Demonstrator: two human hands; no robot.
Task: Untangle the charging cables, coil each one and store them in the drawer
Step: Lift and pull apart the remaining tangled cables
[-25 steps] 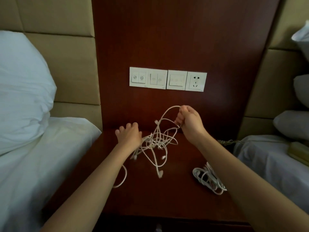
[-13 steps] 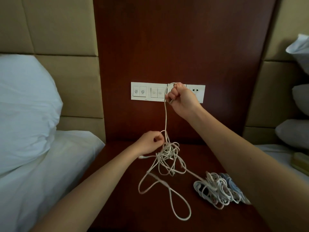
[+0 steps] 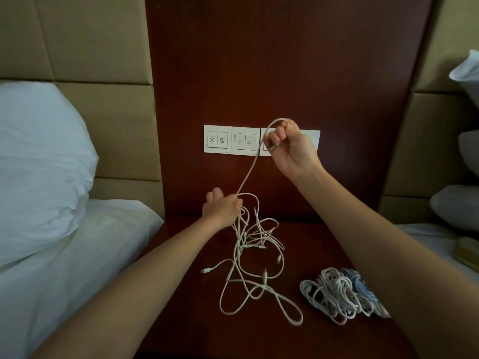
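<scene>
Head view | right hand (image 3: pixel 290 149) raised, fist clenched round one white cable strand (image 3: pixel 248 174) | left hand (image 3: pixel 223 209) grips tangled white cables (image 3: pixel 255 244) trailing onto nightstand (image 3: pixel 181 320) | coiled bundle (image 3: pixel 337 294) beside right forearm | switch panel (image 3: pixel 220 138) labels too small to read.

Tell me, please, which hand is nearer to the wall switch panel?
Right. The right hand, holding a cable, is raised directly before the switch panel; the left hand is lower, gripping the tangled cables.

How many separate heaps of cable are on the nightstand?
2. A loose white tangle at the nightstand centre, gripped by the left hand, one strand held up by the right hand; a bundle at front right, partly behind the right forearm.
</scene>
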